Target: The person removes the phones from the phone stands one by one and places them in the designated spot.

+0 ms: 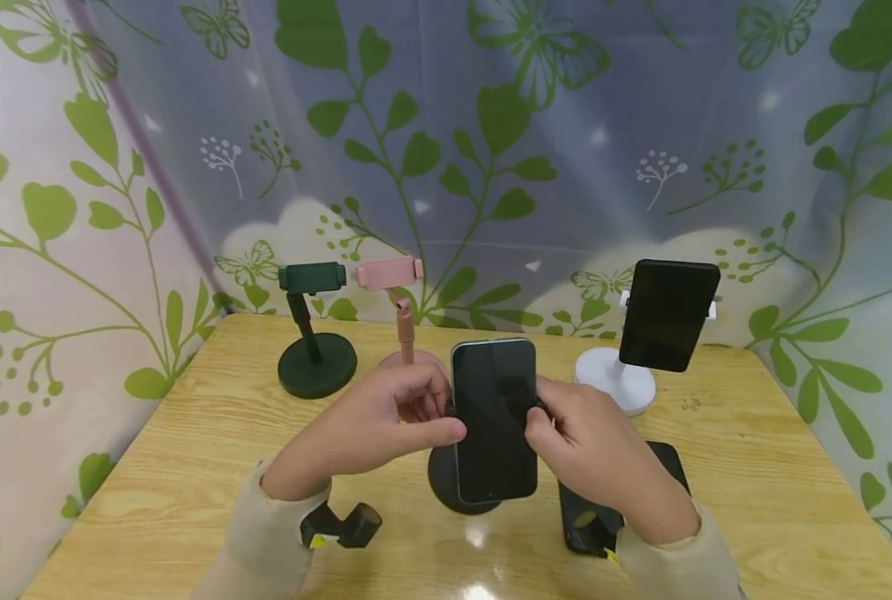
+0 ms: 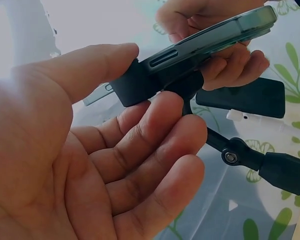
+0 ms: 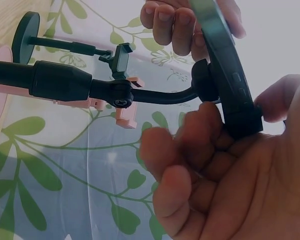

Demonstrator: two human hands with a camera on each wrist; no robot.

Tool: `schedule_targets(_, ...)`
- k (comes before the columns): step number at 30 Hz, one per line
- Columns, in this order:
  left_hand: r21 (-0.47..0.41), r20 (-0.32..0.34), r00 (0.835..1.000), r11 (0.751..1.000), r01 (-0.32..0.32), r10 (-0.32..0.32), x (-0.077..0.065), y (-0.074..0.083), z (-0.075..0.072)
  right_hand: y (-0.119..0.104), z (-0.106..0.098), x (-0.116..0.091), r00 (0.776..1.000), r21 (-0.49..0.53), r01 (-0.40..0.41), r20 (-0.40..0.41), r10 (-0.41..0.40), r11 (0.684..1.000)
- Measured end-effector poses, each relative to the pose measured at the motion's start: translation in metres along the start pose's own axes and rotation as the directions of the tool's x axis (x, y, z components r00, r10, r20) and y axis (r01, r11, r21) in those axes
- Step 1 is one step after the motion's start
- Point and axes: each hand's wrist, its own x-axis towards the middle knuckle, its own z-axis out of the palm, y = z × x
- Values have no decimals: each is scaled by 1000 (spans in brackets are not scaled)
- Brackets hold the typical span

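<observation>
A dark smartphone (image 1: 494,425) stands nearly upright in the clamp (image 2: 132,82) of a black phone stand (image 3: 62,82). The stand's round base (image 1: 443,487) shows partly behind the phone. My left hand (image 1: 386,417) pinches the clamp's end at the phone's left edge, thumb in front and curled fingers behind. On the opposite edge my right hand (image 1: 588,433) grips the clamp's other end, its thumb at the front and its fingers bent behind. The phone hides most of the clamp in the head view, while both wrist views show the stand's arm reaching the clamp's back.
A green phone stand (image 1: 317,367) and a pink phone stand (image 1: 389,273) stand at the back left. Back right, a white stand (image 1: 614,379) carries another phone (image 1: 669,315). A black phone (image 1: 667,458) lies on the wooden table (image 1: 161,483), partly under my right wrist.
</observation>
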Motion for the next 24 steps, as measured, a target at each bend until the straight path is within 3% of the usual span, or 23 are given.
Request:
schedule_targets(16,45,-21,996,995,-90,91,3,-4,4,0,0,-6,999,-19,-37,-23,36,999)
schedule_targets(20,46,-26,990,990,-134,135,4,-4,4,-2,1,-5,989,38,-89,-116,93,995)
schedule_targets(24,56,-32,988,987,-151,153,4,-4,4,-10,1,-3,952,86,-110,-276,130,990)
